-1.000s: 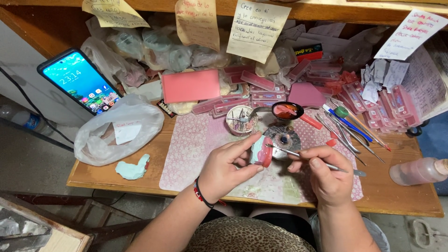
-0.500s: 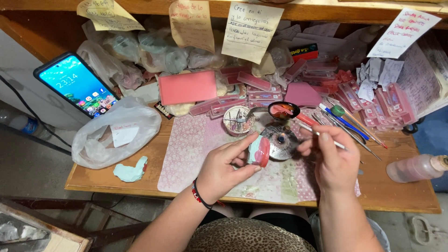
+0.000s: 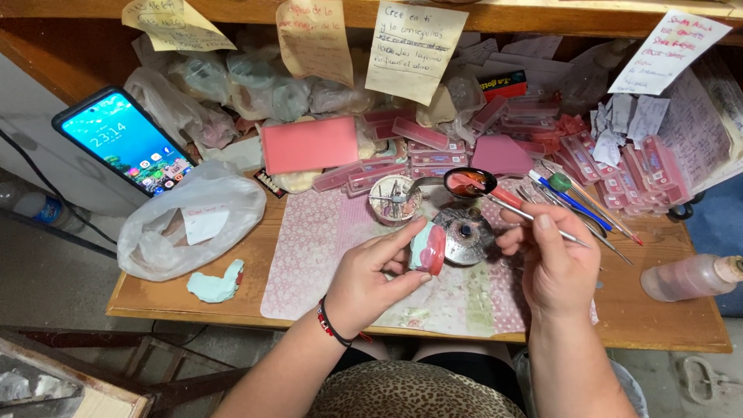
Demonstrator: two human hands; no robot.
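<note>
My left hand (image 3: 370,280) grips a small pink-and-pale-green dental cast (image 3: 427,248) between thumb and fingers, held just above the patterned mat (image 3: 325,232). My right hand (image 3: 551,267) pinches a thin metal tool (image 3: 526,215) whose tip reaches up and left to a small black spoon-like bowl of reddish wax (image 3: 469,182). A round metal burner (image 3: 463,234) sits between the two hands. A little round tin (image 3: 395,198) with metal bits stands just behind the cast.
A lit phone (image 3: 128,143) leans at the left. A white plastic bag (image 3: 193,224) and a pale green lump (image 3: 217,283) lie on the wooden desk (image 3: 665,317). Pink boxes (image 3: 309,144), several pens (image 3: 576,201), paper notes (image 3: 414,48) and a pink bottle (image 3: 689,277) crowd the back and right.
My right hand has lifted from beside the cast and carried the metal tool up to the wax bowl. The left hand keeps the cast nearly still.
</note>
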